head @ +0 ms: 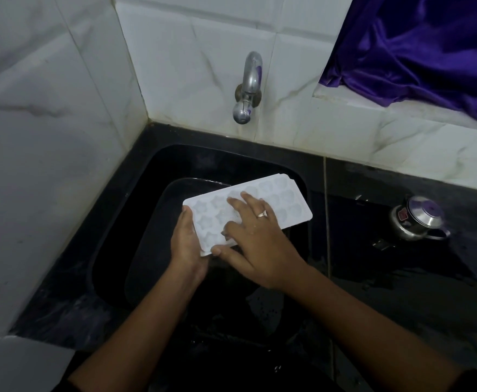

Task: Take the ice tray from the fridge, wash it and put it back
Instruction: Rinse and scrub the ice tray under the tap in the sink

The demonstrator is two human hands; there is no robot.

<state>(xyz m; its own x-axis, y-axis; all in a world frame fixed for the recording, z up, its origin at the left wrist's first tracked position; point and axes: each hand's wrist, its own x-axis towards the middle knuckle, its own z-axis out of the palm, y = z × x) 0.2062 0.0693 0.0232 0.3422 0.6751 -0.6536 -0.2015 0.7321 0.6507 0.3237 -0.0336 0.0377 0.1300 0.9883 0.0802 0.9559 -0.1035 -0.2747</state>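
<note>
ice tray (293, 215) held over sink (112, 222): left hand (185, 244) gripping short end, right hand (255, 236) flat, fingers (248, 198) spread across cavities (288, 196). Rub every cavity, keep firm end-grip, drain into sink.

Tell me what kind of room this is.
Likely a home kitchen, at the sink corner: a chrome wall tap above a black sink, white tiled walls, and a lidded steel pot on the wet black counter.

Your view is dim and cool; the black stone sink (118, 222) loses detail, the chrome wall tap (248, 89) above it glints, edges bow.
</note>
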